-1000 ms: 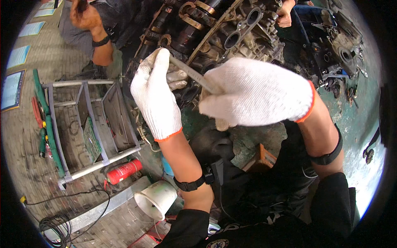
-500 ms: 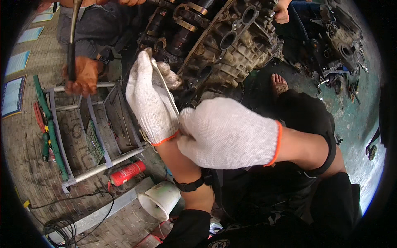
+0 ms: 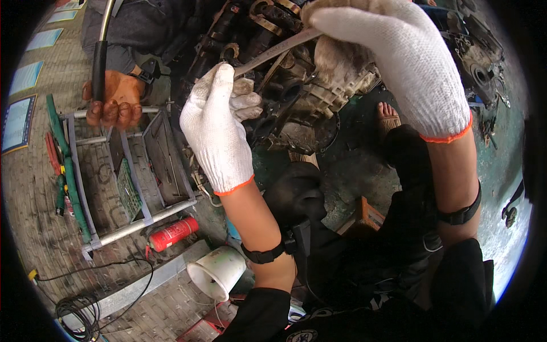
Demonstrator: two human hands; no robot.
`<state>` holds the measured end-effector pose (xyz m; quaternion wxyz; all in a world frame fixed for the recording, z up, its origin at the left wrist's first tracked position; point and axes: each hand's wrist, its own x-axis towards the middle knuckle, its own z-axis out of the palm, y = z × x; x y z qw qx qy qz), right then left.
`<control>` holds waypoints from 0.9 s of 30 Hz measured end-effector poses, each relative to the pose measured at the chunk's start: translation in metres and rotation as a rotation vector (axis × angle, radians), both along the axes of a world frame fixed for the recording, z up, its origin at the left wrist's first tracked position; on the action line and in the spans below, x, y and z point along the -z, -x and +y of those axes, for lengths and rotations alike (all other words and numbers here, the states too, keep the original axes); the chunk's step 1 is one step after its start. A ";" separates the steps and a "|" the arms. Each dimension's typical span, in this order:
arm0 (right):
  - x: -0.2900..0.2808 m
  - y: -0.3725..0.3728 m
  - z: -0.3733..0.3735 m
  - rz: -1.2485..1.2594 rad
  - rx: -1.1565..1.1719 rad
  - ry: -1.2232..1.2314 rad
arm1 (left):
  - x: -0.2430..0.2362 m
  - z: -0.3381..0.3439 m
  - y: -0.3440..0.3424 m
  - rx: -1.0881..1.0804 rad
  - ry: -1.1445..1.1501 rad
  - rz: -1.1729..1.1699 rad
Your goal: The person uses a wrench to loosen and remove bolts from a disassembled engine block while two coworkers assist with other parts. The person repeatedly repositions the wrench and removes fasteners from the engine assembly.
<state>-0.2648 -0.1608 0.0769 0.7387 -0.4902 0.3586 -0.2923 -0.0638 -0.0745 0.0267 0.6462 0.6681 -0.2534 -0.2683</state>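
Observation:
A long, flat steel tool point(image 3: 271, 53) slants up to the right over a dismantled, greasy engine point(image 3: 310, 100) with exposed shaft journals. My left hand point(image 3: 219, 122), in a white knit glove with an orange cuff, is closed round the tool's lower end beside the engine; its fingertips are stained. My right hand point(image 3: 393, 60), gloved alike, is closed on the upper end, high over the engine's right part and hiding some of it.
A co-worker's hand point(image 3: 117, 102) holds a bar with a black handle at upper left. A metal ladder-like frame point(image 3: 145, 221), fire extinguisher point(image 3: 174, 233) and white bucket point(image 3: 219, 276) lie at lower left. Engine parts point(image 3: 478, 74) are piled at right, near a sandalled foot point(image 3: 388, 117).
My right hand has swung up and right from beside my left wrist, bringing the tool's end with it. The co-worker's hand now sits lower at the left with the bar, compared with the oldest frame.

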 end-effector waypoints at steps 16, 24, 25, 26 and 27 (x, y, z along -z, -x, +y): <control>0.040 -0.028 0.050 0.131 0.036 0.653 | 0.001 0.001 0.004 0.008 -0.013 -0.134; 0.256 -0.025 0.098 0.301 -0.012 0.872 | -0.007 -0.016 0.024 -0.191 -0.297 -0.282; 0.308 -0.008 0.083 0.537 -0.079 0.879 | -0.006 -0.020 0.030 -0.198 -0.277 -0.379; 0.360 0.010 0.064 0.779 -0.117 0.933 | 0.004 -0.019 0.039 -0.252 -0.178 -0.462; 0.412 0.030 0.049 1.011 -0.167 0.987 | 0.001 -0.024 0.040 -0.300 -0.194 -0.484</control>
